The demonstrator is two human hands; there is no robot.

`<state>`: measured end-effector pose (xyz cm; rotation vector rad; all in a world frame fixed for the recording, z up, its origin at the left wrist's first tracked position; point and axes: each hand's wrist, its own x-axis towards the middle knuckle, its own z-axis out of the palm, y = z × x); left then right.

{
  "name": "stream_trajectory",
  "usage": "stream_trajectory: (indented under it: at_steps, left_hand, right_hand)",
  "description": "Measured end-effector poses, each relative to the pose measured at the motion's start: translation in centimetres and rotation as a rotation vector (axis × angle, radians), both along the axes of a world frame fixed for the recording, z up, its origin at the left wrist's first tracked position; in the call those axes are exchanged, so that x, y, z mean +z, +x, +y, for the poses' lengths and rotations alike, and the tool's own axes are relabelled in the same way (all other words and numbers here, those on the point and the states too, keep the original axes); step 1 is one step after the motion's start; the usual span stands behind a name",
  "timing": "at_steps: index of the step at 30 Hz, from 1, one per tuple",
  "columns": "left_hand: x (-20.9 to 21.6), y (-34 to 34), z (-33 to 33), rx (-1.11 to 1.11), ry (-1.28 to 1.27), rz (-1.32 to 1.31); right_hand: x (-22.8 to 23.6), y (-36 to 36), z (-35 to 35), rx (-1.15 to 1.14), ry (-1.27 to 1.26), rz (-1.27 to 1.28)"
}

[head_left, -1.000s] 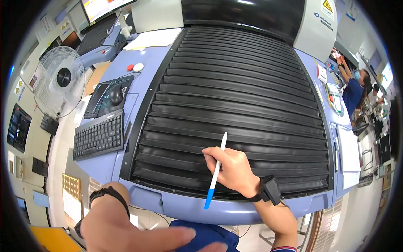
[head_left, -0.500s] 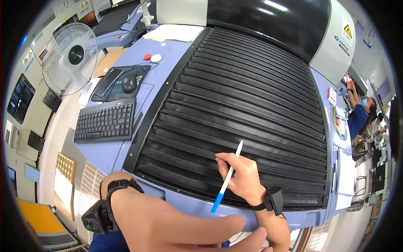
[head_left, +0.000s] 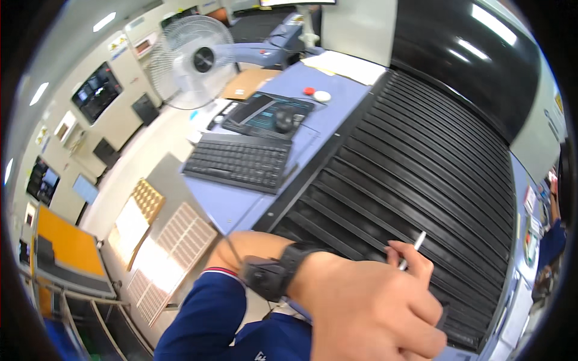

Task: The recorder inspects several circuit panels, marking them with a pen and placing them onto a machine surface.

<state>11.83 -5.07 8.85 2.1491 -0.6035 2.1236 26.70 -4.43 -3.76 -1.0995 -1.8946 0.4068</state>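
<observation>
My left hand (head_left: pixel 379 310) is large in the foreground, back of the hand up and fingers bent under; whatever may be inside them is out of sight. A black strap with a small dark device (head_left: pixel 268 277) circles that wrist. Just past it, my right hand (head_left: pixel 415 260) pinches a slim white pen (head_left: pixel 420 242), whose tip points up and away. The left hand covers the pen's other end and most of the right hand. Both hands are over a black ribbed bellows cover (head_left: pixel 433 162) on a machine bed.
Left of the cover, a lilac worktop (head_left: pixel 232 207) bears a black keyboard (head_left: pixel 241 161), a mouse (head_left: pixel 284 119) on a mat, and red and white round caps (head_left: pixel 322 96). A fan (head_left: pixel 195 60) stands behind. Patterned panels (head_left: pixel 180 240) lie at lower left. Another person (head_left: pixel 551 243) is at far right.
The view has swung left, so the worktop and cover sit farther right. My left hand has gone from stretched fingers to bent ones and now hides much of my right hand, which keeps the pen.
</observation>
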Motion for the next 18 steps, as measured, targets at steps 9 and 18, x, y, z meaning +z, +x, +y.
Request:
stream_trajectory:
  at_steps: [9,18]
  left_hand:
    - [0.2,-0.6,-1.4,0.050,0.050,-0.030]
    - [1.3,-1.9,-2.5,0.079,-0.115,-0.019]
  right_hand:
    - [-0.7,0.1,0.1,0.001,-0.044,-0.004]
    - [-0.8,0.2,0.3,-0.023,-0.042,-0.012]
